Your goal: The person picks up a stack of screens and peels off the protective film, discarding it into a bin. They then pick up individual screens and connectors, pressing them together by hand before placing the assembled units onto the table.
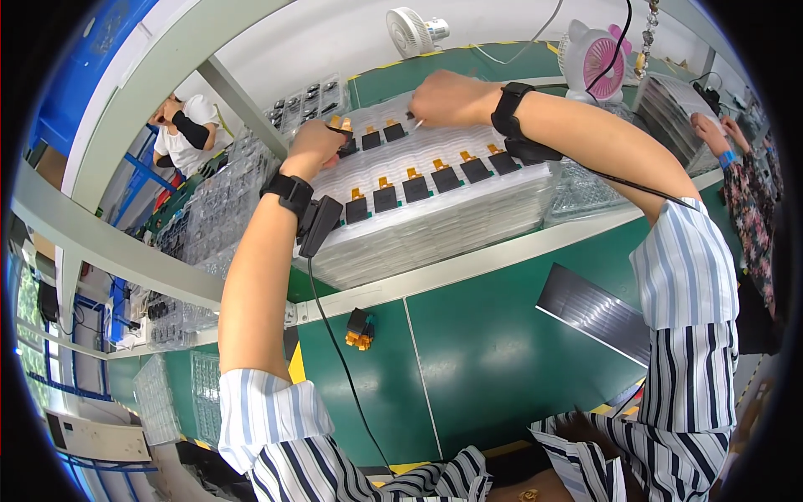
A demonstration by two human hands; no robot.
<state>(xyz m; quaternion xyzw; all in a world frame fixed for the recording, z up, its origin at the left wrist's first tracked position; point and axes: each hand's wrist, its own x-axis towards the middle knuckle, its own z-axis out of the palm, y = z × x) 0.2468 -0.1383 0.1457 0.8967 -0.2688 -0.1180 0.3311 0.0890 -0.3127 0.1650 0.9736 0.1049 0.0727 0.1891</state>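
My left hand [316,145] is closed, its fingertips on a small black display panel with an orange flex cable [345,134] at the far left of a stack of clear plastic trays [435,234]. Curled to the right of it, over the trays' back row, my right hand [450,99] pinches something small and dark, with a thin white piece by its fingertips; the fingers hide most of it. Two more black panels [393,130] lie between the hands. Along the front row sit several like panels [414,189], orange cables pointing away from me.
Loose panels [360,328] are piled on the green bench [360,389], left of a dark flat sheet [590,309]. Behind the trays stand a white fan [410,33] and a pink fan [598,63]. A grey post [242,105] rises at left. Other people [196,125] work nearby.
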